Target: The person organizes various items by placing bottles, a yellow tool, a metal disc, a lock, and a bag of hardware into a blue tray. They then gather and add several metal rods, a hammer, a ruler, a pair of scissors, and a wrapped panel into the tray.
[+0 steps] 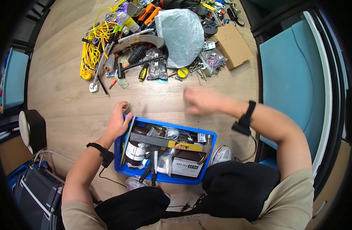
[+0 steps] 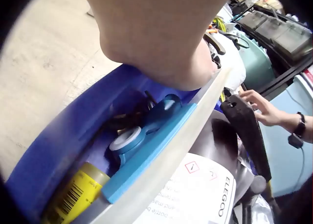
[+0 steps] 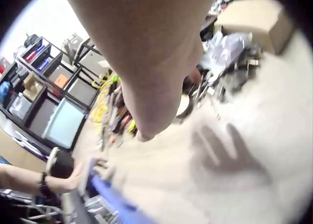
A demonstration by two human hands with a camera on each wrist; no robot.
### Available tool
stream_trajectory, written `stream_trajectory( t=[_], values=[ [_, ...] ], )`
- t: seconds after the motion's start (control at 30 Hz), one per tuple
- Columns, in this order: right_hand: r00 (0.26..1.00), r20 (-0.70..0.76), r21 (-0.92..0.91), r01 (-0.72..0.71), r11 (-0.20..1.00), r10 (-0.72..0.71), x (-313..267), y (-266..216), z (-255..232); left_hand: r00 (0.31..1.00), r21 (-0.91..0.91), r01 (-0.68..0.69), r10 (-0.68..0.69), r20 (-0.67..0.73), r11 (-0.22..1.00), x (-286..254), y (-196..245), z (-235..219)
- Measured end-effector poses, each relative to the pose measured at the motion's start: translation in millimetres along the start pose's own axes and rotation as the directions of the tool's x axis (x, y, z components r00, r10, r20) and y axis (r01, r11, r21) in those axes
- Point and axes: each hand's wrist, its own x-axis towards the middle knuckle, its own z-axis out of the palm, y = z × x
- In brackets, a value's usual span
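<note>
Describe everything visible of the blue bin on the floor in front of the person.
The blue bin is a rectangular open-top plastic tub on the wood floor, against the seated person's legs. It is crammed: a dark bottle with a white label, a hammer lying across the top, a boxed item labelled ABS-like, bagged parts. A pale flat panel stands on edge inside its left end. The left hand rests on that corner's rim; the right hand, blurred, is above the floor beyond it.
</note>
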Motion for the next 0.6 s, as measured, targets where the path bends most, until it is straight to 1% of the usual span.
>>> stream_trajectory(
  t=[0.03,0.07,0.1,0.13,0.17,0.2,0.23,0.27,0.3,0.33,0.37,0.43,0.47,0.5,0.57,0.6],
  values=[
    [0.978,-0.184,-0.138,-0.125,0.983,0.098,5.9,28.3,0.5,1.0,0.016,-0.008,0.007,0.004,1.0,0.9,1.2,-0.9],
    [0.914,-0.373,-0.249,-0.262,0.932,0.158,12.1,60.3,-3.1,1.0,0.015,-0.01,0.01,-0.003,1.0,1.8,2.0,-1.3],
    [0.868,-0.322,-0.28,-0.469,0.838,0.378,18.5,74.4,-25.4,1.0,0.001,-0.009,0.009,-0.007,1.0,1.4,2.6,-1.6],
    [0.792,-0.313,-0.298,-0.606,0.737,0.524,26.0,87.7,-42.7,1.0,-0.013,-0.007,0.007,-0.01,1.0,0.4,2.9,-1.9],
    [0.742,-0.33,-0.202,-0.659,0.724,0.583,32.0,106.2,-50.2,1.0,-0.015,-0.007,0.007,-0.02,1.0,0.4,3.7,-3.0],
    [0.733,-0.302,-0.164,-0.669,0.725,0.609,39.9,125.7,-54.0,1.0,-0.013,-0.009,0.009,-0.015,1.0,0.5,4.1,-3.7],
    [0.723,-0.27,-0.124,-0.681,0.721,0.636,44.3,132.1,-58.8,1.0,-0.013,-0.011,0.011,-0.006,1.0,-0.3,4.2,-3.1],
    [0.722,-0.272,-0.131,-0.683,0.719,0.636,46.7,136.2,-59.3,1.0,-0.019,-0.013,0.013,-0.011,1.0,-0.6,4.0,-2.2],
    [0.717,-0.166,-0.211,-0.696,0.686,0.677,51.7,132.6,-64.5,1.0,-0.021,-0.011,0.01,-0.019,1.0,0.1,3.0,-1.5],
    [0.695,-0.061,-0.29,-0.699,0.654,0.716,57.1,126.4,-69.6,1.0,-0.022,-0.008,0.008,-0.025,1.0,0.7,2.5,-1.3],
    [0.692,-0.064,-0.295,-0.701,0.649,0.719,61.5,117.5,-69.9,1.0,-0.027,-0.013,0.012,-0.027,1.0,0.8,1.6,-1.3],
    [0.612,0.052,-0.369,-0.723,0.584,0.79,69.0,97.9,-67.3,1.0,-0.03,0.001,-0.001,-0.013,1.0,1.2,1.3,-2.0],
    [0.587,0.024,-0.315,-0.764,0.563,0.809,75.2,104.3,-54.6,1.0,-0.035,0.003,-0.003,-0.013,0.999,1.1,1.3,-1.1],
    [0.586,0.026,-0.318,-0.763,0.563,0.81,77.4,102.1,-51.9,1.0,-0.042,0.013,-0.013,-0.016,0.999,0.5,1.2,-0.5],
    [0.539,-0.05,-0.226,-0.826,0.516,0.841,80.9,97.3,-46.4,1.0,-0.047,0.024,-0.024,-0.02,0.999,0.6,0.8,-1.0],
    [0.537,-0.045,-0.227,-0.827,0.515,0.843,78.9,99.3,-43.8,1.0,-0.046,0.023,-0.024,-0.02,0.999,0.2,0.9,-0.9]
  ],
)
